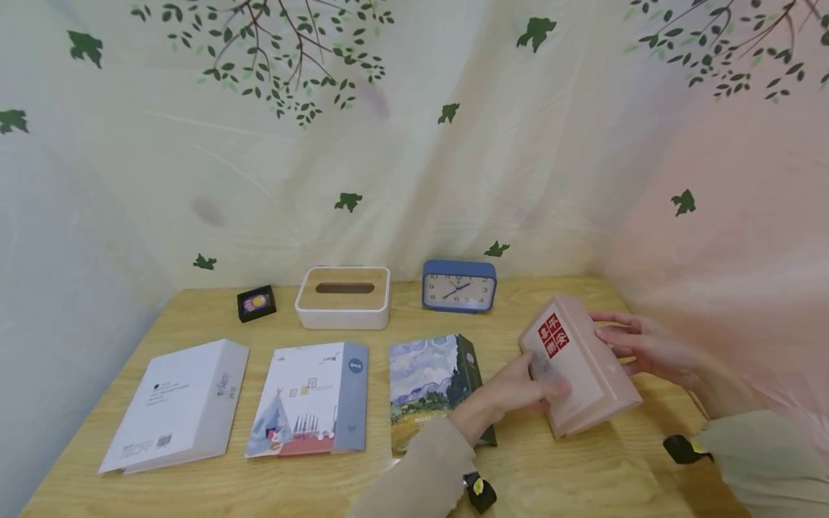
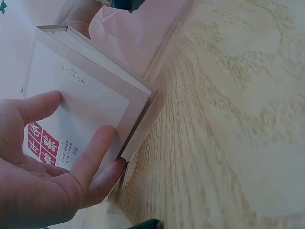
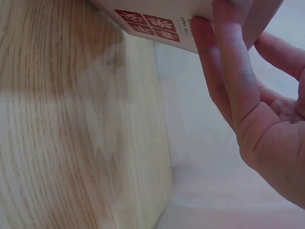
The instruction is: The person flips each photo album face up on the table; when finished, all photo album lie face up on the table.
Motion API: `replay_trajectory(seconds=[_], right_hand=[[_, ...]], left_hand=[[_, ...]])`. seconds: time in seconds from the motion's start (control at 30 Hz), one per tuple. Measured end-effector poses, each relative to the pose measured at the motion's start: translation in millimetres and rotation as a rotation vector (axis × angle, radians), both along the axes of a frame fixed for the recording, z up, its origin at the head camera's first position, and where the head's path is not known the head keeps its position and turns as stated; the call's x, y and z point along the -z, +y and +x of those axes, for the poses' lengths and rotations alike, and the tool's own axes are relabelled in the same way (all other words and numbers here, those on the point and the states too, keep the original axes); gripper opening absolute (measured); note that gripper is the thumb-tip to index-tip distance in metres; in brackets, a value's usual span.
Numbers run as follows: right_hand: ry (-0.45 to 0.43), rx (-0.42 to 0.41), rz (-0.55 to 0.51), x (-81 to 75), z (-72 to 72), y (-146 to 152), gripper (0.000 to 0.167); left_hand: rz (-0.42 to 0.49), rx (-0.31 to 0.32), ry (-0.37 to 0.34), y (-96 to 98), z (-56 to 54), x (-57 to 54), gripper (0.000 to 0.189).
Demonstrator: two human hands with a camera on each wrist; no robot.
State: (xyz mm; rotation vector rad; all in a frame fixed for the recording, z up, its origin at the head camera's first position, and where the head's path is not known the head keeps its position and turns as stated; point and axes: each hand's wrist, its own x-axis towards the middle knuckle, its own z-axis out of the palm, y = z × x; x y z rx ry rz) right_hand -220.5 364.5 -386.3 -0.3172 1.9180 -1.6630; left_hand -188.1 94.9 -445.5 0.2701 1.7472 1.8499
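Note:
A thick pink photo album (image 1: pixel 592 378) with red square characters on its cover is tilted above the right part of the table. My left hand (image 1: pixel 512 388) grips its left side, with fingers spread over the cover and others at its lower edge in the left wrist view. At the opposite side, my right hand (image 1: pixel 657 349) holds the album, its thumb near the spine. Fingers of that hand lie against a cover with red characters in the right wrist view. The album's page edges show in the left wrist view. A landscape-painting photo album (image 1: pixel 424 388) lies partly hidden behind my left forearm.
To the left lie a white album (image 1: pixel 175 403) and an album with a tent drawing (image 1: pixel 298 403). Along the back stand a small black box (image 1: pixel 255 303), a white tissue box (image 1: pixel 343 319) with a wooden top, and a blue alarm clock (image 1: pixel 459 286). A leaf-patterned curtain hangs behind.

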Motion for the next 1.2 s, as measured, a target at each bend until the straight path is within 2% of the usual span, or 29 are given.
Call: replay_trajectory(seconds=[0.23, 0.33, 0.53, 0.7, 0.9, 1.07, 1.2], right_hand=[[-0.018, -0.053, -0.105, 3.9, 1.8, 3, 0.039], [-0.004, -0.046, -0.103, 5.2, 1.7, 3, 0.040], [-0.017, -0.050, -0.121, 4.9, 1.8, 1, 0.041], [-0.030, -0.101, -0.184, 6.4, 1.6, 3, 0.047], [-0.014, -0.174, -0.269, 10.7, 3.3, 4, 0.054], [0.005, -0.176, -0.263, 12.9, 5.1, 2, 0.054], [0.065, -0.174, -0.226, 15.5, 5.3, 1, 0.054]], left_hand=[[0.005, -0.033, 0.013, 7.1, 2.4, -6.2, 0.069], [0.024, -0.033, 0.005, 8.7, 3.0, -9.3, 0.072], [0.023, -0.071, -0.019, 13.4, 4.9, -15.1, 0.078], [0.038, -0.076, -0.024, 14.5, 5.6, -16.9, 0.080], [0.070, -0.101, 0.000, 16.5, 6.4, -16.0, 0.070], [0.105, -0.121, -0.009, 17.0, 7.5, -13.4, 0.067], [0.136, -0.127, -0.013, 16.1, 7.1, -13.5, 0.064]])
